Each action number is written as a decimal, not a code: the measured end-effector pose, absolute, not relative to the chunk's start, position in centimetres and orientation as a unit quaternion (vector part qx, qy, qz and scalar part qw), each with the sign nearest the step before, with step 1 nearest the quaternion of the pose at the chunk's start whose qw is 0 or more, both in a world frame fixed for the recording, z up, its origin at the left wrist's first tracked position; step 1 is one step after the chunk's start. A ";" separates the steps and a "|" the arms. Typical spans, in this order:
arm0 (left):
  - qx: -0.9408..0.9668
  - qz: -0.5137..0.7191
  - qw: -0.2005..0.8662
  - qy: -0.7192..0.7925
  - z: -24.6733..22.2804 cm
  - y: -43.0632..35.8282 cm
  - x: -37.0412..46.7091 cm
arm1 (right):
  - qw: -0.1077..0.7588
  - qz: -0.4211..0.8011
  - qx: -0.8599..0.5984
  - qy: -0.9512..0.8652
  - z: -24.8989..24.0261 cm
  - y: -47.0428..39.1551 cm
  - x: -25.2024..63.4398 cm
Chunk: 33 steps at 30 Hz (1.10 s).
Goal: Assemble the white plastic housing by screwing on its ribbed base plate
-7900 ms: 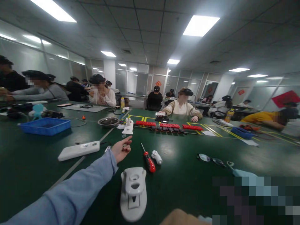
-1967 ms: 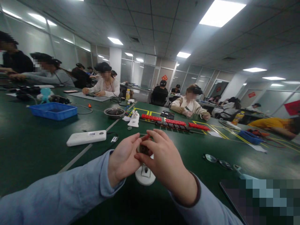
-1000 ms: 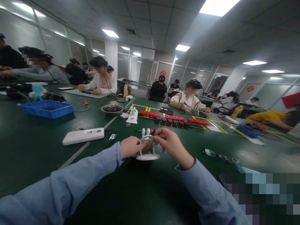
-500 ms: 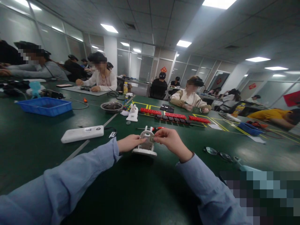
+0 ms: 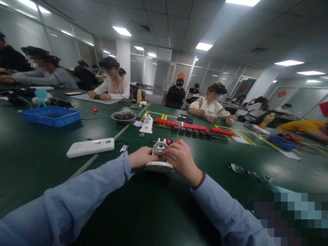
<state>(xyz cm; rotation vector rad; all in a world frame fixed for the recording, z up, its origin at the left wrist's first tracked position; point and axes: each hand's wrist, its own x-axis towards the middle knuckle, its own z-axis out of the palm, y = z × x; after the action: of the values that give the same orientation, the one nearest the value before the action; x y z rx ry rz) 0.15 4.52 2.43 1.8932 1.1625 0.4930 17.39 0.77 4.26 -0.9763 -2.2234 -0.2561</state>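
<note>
A white plastic assembly (image 5: 159,166) with a broad rounded base and an upright ring-shaped bracket stands on the green table in front of me. My left hand (image 5: 142,157) grips it from the left, its thumb reaching into the middle of the part. From the right, my right hand (image 5: 182,161) is closed, with fingertips pressed together inside the assembly below the ring. Whatever those fingertips pinch is hidden. Just behind the assembly lies a screwdriver (image 5: 169,141) with a red and black handle, partly covered by the part and my right hand.
A white oblong device (image 5: 91,147) lies left, near a blue tray (image 5: 52,118) and a metal bowl (image 5: 123,117). Beyond my hands are a white plastic piece (image 5: 147,124) and red slotted strips (image 5: 194,126). Glasses (image 5: 246,172) rest at right. Several people sit around the tables.
My right hand has moved from the ring's right side down into the assembly, and its fingers now cover more of it. My left hand keeps its hold. The view has shifted slightly.
</note>
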 end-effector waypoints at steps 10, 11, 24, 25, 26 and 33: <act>0.823 0.149 0.342 0.428 2.8 4.2 -0.1 | 0.333 -0.080 -0.385 -0.857 3.9 1.0 17.3; 0.823 0.147 0.346 0.425 2.9 4.2 0.0 | 0.329 -0.076 -0.388 -0.857 3.9 1.0 17.4; 0.857 0.107 0.279 0.420 3.5 4.4 -0.1 | 0.292 -0.101 -0.432 -0.847 3.1 1.0 17.2; 0.860 0.108 0.266 0.423 3.5 4.3 -0.1 | 0.298 -0.095 -0.435 -0.844 2.9 1.1 17.2; 0.863 0.109 0.250 0.425 3.5 4.3 -0.1 | 0.308 -0.082 -0.438 -0.840 2.7 1.1 17.2; 0.873 0.121 0.200 0.429 3.1 4.7 -0.1 | 0.344 0.048 -0.462 -0.816 2.9 1.1 16.8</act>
<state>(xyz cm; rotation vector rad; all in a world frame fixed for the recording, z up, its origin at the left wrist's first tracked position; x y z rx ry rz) -0.15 4.68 3.11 2.4389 1.1981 0.3373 16.79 1.10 2.91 -1.1991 -2.1212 0.1243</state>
